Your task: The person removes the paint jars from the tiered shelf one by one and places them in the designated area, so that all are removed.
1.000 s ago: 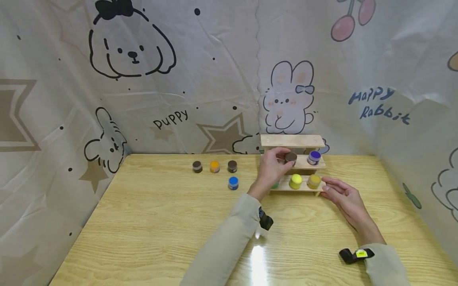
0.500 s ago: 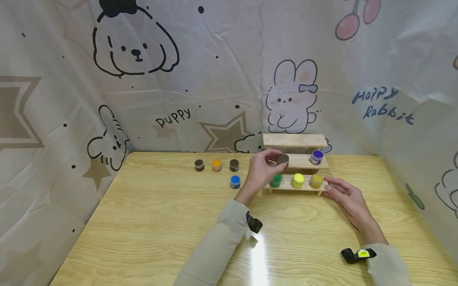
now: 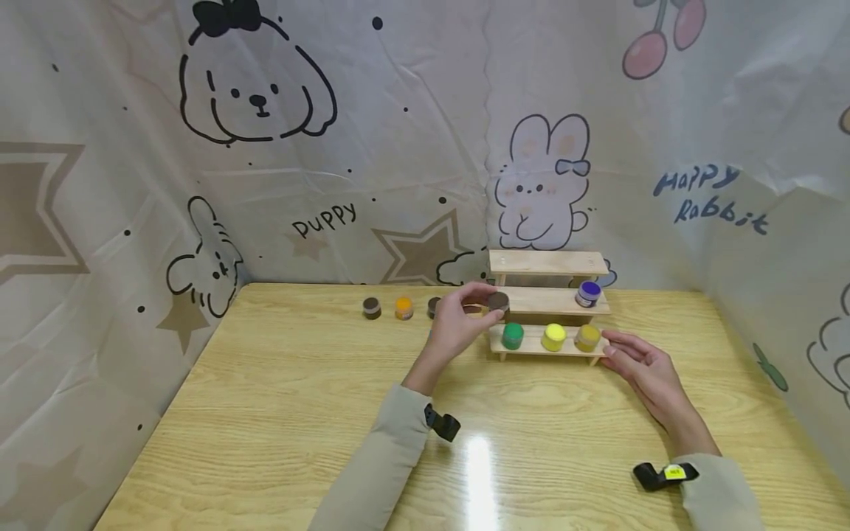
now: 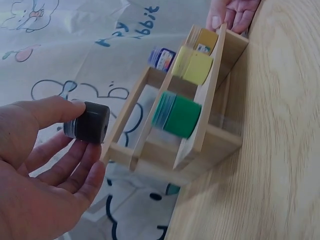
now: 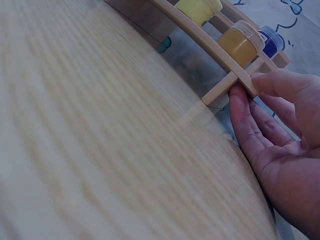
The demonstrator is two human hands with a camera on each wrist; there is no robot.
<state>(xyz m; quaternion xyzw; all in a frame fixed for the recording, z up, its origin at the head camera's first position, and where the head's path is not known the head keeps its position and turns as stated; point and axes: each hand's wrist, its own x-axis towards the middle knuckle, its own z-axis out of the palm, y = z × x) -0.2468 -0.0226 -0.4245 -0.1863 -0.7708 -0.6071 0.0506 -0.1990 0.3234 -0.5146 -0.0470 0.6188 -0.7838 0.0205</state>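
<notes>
My left hand (image 3: 457, 324) pinches a dark brown paint jar (image 4: 92, 122) between thumb and fingers, at the left end of a three-tier wooden rack (image 3: 547, 261). In the left wrist view the jar is tipped on its side relative to the picture, apart from the rack's boards. My right hand (image 3: 647, 372) grips the right end of the rack's lowest board, thumb and fingertips at its corner in the right wrist view. On that board stand a green jar (image 3: 513, 336), a yellow jar (image 3: 554, 337) and an ochre jar (image 3: 587, 338). A purple-blue jar (image 3: 588, 293) sits on the middle tier's right side.
Left of the rack on the wooden table (image 3: 299, 398), a dark jar (image 3: 372, 308) and an orange jar (image 3: 403, 308) stand in a row. Another dark jar (image 3: 434, 307) is partly covered by my left hand. A printed cloth (image 3: 412, 147) hangs behind the table.
My left hand has moved left along the middle tier with the dark brown jar, uncovering the green jar and hiding most of a blue jar on the table. My right hand has stayed at the rack.
</notes>
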